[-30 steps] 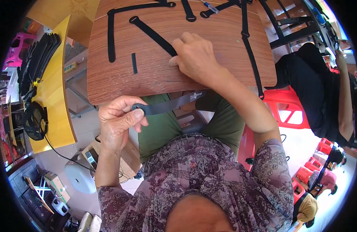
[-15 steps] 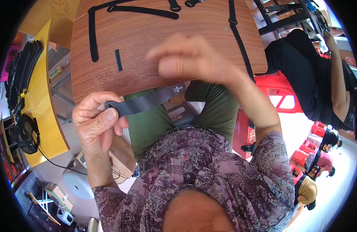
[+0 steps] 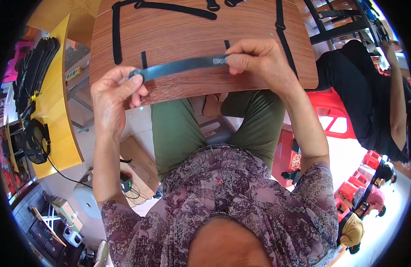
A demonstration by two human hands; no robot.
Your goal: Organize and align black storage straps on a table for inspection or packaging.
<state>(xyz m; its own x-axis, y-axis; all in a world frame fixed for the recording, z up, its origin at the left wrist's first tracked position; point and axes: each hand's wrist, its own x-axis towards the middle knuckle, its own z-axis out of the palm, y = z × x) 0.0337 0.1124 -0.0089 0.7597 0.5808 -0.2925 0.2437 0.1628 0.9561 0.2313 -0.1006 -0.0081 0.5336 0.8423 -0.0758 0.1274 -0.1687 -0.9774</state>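
Observation:
A flat black strap (image 3: 183, 67) is stretched in a slight upward arch over the near part of the wooden table. My left hand (image 3: 112, 89) pinches its left end, which has a small looped hole, between thumb and fingers. At the other end, beside a pale printed mark, my right hand (image 3: 259, 58) grips the strap with thumb and curled fingers. Just beyond the strap lies a short dark strip (image 3: 143, 58) near my left hand. Another short dark strip (image 3: 227, 44) shows near my right fingers, partly hidden behind them.
Several long black straps, one bent strap (image 3: 116, 38) among them, lie across the wooden table (image 3: 187, 40). On my left stands a yellow table (image 3: 58, 120) with a pile of black strips (image 3: 34, 62). A person in black (image 3: 348, 84) sits at right, near a red stool (image 3: 328, 113).
My right hand has come down from above the table and taken hold of the strap's free end. My left hand has risen slightly, and the strap now sits higher, over the table.

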